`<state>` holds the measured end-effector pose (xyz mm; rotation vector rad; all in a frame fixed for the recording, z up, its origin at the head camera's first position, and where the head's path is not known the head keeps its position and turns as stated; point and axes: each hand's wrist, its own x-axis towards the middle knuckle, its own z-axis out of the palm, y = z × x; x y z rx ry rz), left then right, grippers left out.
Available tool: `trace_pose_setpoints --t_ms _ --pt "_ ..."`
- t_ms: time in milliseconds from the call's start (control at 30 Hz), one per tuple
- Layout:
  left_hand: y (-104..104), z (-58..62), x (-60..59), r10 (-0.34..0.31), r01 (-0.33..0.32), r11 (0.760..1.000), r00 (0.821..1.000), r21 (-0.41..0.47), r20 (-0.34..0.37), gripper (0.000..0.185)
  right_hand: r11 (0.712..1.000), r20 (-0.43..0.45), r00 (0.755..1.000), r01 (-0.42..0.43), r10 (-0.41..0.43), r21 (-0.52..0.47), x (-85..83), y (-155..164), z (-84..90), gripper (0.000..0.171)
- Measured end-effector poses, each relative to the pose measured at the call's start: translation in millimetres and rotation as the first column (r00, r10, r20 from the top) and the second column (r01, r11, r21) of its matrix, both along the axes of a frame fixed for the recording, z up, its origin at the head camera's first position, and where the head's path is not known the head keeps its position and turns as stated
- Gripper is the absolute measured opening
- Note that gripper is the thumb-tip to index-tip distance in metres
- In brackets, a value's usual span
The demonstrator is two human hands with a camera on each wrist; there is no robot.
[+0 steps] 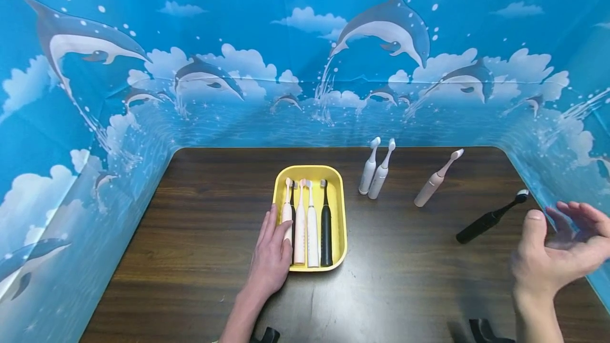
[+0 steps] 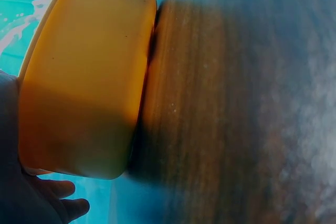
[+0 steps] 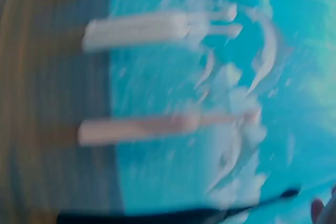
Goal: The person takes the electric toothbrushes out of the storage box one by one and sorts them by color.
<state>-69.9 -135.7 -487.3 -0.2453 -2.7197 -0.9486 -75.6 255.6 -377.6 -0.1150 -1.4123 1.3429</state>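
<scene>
Left hand (image 1: 270,262) rests, fingers extended, on a yellow tray (image 1: 338,226) of toothbrushes (image 1: 312,234), centre frame; right hand (image 1: 555,253), spread wide, hovers far right near a black toothbrush (image 1: 482,225).

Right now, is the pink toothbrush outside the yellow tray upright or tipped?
Upright: in the right wrist view, the pink toothbrush rises from the table against the backdrop.

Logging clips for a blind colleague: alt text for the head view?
A left hand rests on the left side of a yellow tray holding five toothbrushes; the empty right hand is near an upright black toothbrush. One pink toothbrush and two white ones also stand on the dark table.
</scene>
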Motion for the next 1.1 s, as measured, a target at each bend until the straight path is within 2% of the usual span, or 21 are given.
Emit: trace_pose_setpoints --t_ms 33,100,200,267,300,400,467,500,567,633,700,733,767,833,933,1000,1100 --pt "-0.7 -0.5 0.1 -0.001 0.001 1.0 1.0 -0.001 -0.009 0.036 0.999 -0.052 0.997 -0.05 0.049 -0.018 -1.4 -7.2 3.6 0.033" --pt "-2.5 -1.1 0.0 -0.005 0.005 1.0 0.999 0.0 -0.035 0.035 0.985 -0.132 0.977 -0.171 0.166 -0.032 -5.7 -21.3 5.3 0.03" --pt "-3.5 -1.6 -1.2 -0.014 0.014 1.0 0.997 0.002 -0.08 0.034 0.925 -0.216 0.909 -0.376 0.357 -0.053 -15.7 -43.9 2.0 0.032" --pt "-4.4 -1.8 -2.1 -0.016 0.016 1.0 0.994 0.0 -0.105 0.034 0.881 -0.187 0.868 -0.473 0.459 -0.032 -22.9 -61.7 -2.5 0.034" --pt "-4.7 -1.7 -2.5 -0.016 0.016 1.0 0.994 0.0 -0.111 0.034 0.863 -0.143 0.855 -0.505 0.499 -0.011 -26.2 -71.0 -4.8 0.035" --pt "-4.8 -1.2 -3.1 -0.02 0.019 1.0 0.993 -0.004 -0.114 0.033 0.787 0.026 0.788 -0.615 0.615 0.047 -36.0 -98.4 -12.8 0.039" --pt "-4.1 -0.7 -2.8 -0.021 0.021 1.0 0.995 -0.005 -0.1 0.033 0.722 0.166 0.725 -0.686 0.669 0.086 -43.3 -115.3 -20.2 0.042" --pt "-3.6 -0.6 -2.4 -0.021 0.021 1.0 0.996 -0.004 -0.092 0.033 0.681 0.245 0.681 -0.725 0.69 0.096 -47.0 -123.1 -24.3 0.044" --pt "-2.7 -0.7 -1.2 -0.016 0.016 1.0 0.997 -0.002 -0.078 0.033 0.596 0.409 0.578 -0.797 0.706 0.096 -54.2 -138.4 -32.8 0.048" --pt "-2.3 -0.9 -0.7 -0.01 0.01 1.0 0.997 0.0 -0.071 0.033 0.519 0.572 0.46 -0.852 0.679 0.07 -59.8 -152.9 -40.7 0.054" --pt "-2.1 -1.0 -0.7 -0.007 0.007 1.0 0.998 0.0 -0.064 0.033 0.478 0.713 0.354 -0.878 0.605 0.03 -63.5 -166.6 -46.0 0.059" --pt "-1.9 -0.9 -0.5 -0.006 0.006 1.0 0.998 0.0 -0.061 0.033 0.474 0.766 0.309 -0.88 0.564 0.006 -64.9 -173.2 -47.1 0.061" --pt "-1.7 -0.9 -0.5 -0.005 0.005 1.0 0.998 -0.002 -0.056 0.033 0.479 0.809 0.275 -0.878 0.52 -0.01 -66.1 -179.1 -47.5 0.062" --pt "-1.1 -0.7 -0.4 -0.004 0.004 1.0 0.999 -0.002 -0.047 0.033 0.505 0.87 0.223 -0.862 0.439 -0.034 -67.6 -189.6 -46.1 0.064" --pt "-0.2 0.0 0.0 -0.002 0.002 1.0 1.0 -0.001 -0.031 0.033 0.536 0.922 0.185 -0.844 0.341 -0.028 -69.6 -201.1 -44.1 0.066" --pt "0.0 0.2 -0.4 -0.002 0.002 1.0 1.0 -0.002 -0.023 0.033 0.544 0.935 0.171 -0.838 0.312 -0.028 -69.8 -206.2 -45.6 0.066" --pt "-0.2 0.7 -0.9 -0.005 0.005 1.0 1.0 -0.005 -0.017 0.032 0.557 0.938 0.161 -0.829 0.307 -0.04 -68.8 -212.4 -50.1 0.066"
